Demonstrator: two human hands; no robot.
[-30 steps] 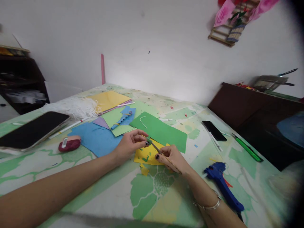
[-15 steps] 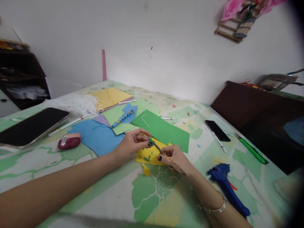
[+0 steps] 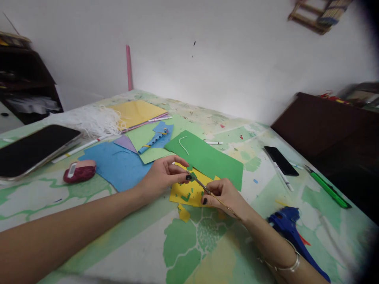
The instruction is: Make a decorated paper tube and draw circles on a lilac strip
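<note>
My right hand (image 3: 223,197) is closed around a pair of scissors (image 3: 201,184), seen edge-on, with gold-coloured handles lying back toward the wrist. Their tips point up and left to a small green paper piece (image 3: 193,176). My left hand (image 3: 166,173) pinches that piece between thumb and fingers, right beside the blades. Below both hands lies a yellow paper (image 3: 177,194) strewn with green scraps. A larger green sheet (image 3: 219,157) sits just behind, with a curved white strip (image 3: 184,145) on it.
A blue glue gun (image 3: 286,225) rests by my right forearm. Further right are a black phone (image 3: 281,160) and a green cutter (image 3: 328,187). On the left lie a blue sheet (image 3: 118,167), a maroon case (image 3: 79,172), a large phone (image 3: 38,150) and white shredded strands (image 3: 89,120).
The view has shifted, so the wall decoration sits higher and further right. Both hands keep their grips, and the scissors remain at the green piece.
</note>
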